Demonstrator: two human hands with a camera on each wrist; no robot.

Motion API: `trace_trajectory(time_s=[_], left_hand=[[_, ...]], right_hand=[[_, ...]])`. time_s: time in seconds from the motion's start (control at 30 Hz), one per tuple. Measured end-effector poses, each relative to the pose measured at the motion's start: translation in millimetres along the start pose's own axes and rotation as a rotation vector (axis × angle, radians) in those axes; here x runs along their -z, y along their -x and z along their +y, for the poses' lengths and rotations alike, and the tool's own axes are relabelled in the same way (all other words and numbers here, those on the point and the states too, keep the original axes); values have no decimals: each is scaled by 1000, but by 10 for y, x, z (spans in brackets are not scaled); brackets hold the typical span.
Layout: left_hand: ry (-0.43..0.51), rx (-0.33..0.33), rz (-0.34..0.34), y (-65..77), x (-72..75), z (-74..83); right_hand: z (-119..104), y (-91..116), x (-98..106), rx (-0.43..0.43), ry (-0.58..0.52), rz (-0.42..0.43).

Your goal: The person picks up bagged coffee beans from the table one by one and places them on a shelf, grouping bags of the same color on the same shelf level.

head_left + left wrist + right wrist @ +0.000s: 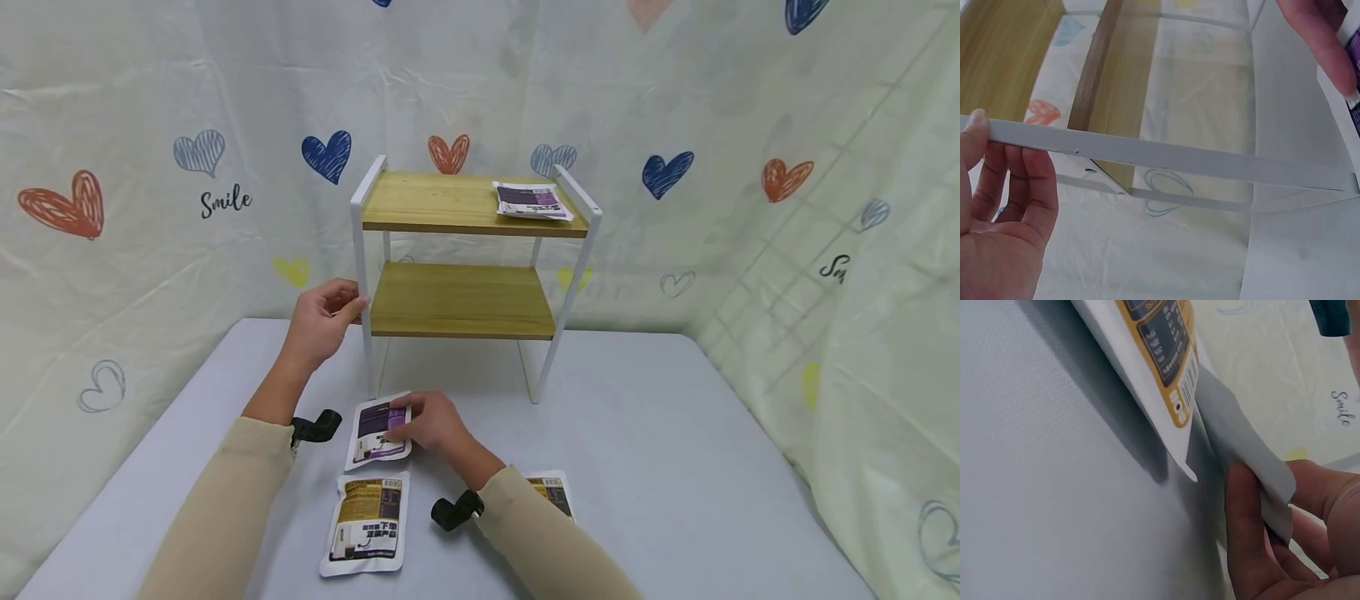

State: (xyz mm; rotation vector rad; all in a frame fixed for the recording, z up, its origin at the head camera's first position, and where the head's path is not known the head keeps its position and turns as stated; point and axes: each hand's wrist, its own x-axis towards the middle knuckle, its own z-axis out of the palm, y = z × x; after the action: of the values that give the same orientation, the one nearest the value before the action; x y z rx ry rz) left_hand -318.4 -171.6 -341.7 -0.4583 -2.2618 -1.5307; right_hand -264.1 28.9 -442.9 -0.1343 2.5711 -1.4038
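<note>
My left hand (318,321) grips the white front-left leg (1147,156) of a two-tier shelf rack (465,304), fingers bent behind it and thumb in front. Just in front of the rack, my right hand (435,427) pinches the right edge of a purple-and-white pouch (372,442); in the right wrist view its grey-white side (1235,428) shows between thumb and fingers. Nearer on the table lies a yellow-and-white pouch (367,525), also seen close up in the right wrist view. Another yellow pouch (551,492) is partly hidden by my right forearm.
Purple-labelled pouches (531,201) lie on the right end of the rack's wooden top board (435,196). The lower board (461,300) is bare wood. The rack stands on a white-covered table (660,450), with a heart-patterned curtain (480,100) behind.
</note>
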Motion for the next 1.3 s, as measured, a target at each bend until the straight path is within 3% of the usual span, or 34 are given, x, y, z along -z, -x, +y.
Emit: trace_trajectory(time_s=[0.57,0.9,1.3], left_hand=[[-11,6,-1,-3,-3,23],[-16,12,-4,-4,-3,20],[-11,-6,12,-10,-19,-10]], right_hand=[[-8,136,287,31,-273,-73],[-96,222,412,26,-354,-91],[-168,282,573,61,-360,-97]])
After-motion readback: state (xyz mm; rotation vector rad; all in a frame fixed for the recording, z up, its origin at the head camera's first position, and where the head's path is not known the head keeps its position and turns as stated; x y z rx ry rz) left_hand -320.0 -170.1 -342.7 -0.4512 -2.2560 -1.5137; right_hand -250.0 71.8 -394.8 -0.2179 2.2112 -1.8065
